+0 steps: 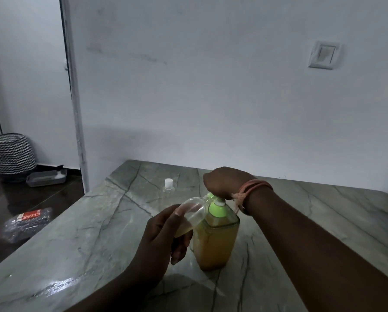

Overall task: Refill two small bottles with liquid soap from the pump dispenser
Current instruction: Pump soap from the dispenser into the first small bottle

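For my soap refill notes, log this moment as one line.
left hand: holds small bottle tilted at spout | right hand: presses pump dispenser | capped bottle: waits behind

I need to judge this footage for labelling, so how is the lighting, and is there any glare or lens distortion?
Head view: dim, bluish light; a glare patch on the grey marble counter at lower left; wide-angle bending of the door frame; the small clear bottle in the left hand looks soft against the green-topped pump dispenser.

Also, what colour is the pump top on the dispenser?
Light green pump top, over amber soap in the clear dispenser; the head view shows it.
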Available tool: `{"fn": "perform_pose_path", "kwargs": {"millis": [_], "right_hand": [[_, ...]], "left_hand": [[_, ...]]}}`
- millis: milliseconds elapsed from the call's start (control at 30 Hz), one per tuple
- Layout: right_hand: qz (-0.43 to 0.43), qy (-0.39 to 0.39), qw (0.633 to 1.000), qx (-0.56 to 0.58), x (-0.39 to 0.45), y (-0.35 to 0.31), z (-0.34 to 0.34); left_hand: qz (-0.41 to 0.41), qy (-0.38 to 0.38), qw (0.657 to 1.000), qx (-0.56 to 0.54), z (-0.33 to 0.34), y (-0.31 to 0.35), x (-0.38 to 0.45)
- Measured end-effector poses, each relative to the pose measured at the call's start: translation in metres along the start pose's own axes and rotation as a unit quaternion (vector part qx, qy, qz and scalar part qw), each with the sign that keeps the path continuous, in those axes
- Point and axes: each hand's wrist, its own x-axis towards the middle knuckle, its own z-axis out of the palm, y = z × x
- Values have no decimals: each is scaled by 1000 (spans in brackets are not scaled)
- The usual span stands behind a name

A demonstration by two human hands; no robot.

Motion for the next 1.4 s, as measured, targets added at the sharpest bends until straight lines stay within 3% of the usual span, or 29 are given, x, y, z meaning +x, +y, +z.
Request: {"fn": "perform_pose_path", "kwargs": {"millis": [600,733,1000,1267,1400], "right_hand": [[92,42,982,160,1,1,-5],[132,94,981,110,11,6,11],[139,70,985,76,11,4,9],[141,67,976,153,6,0,16],[147,70,979,127,4,-1,11]], "left_hand": [[10,0,1000,1,-1,1,0],[9,2,1000,5,-1,-2,2],[-3,6,1000,-5,-1,-3,0],[-4,14,1000,10,-3,-4,0],[-2,13,1000,7,-3,-3,0]]}}
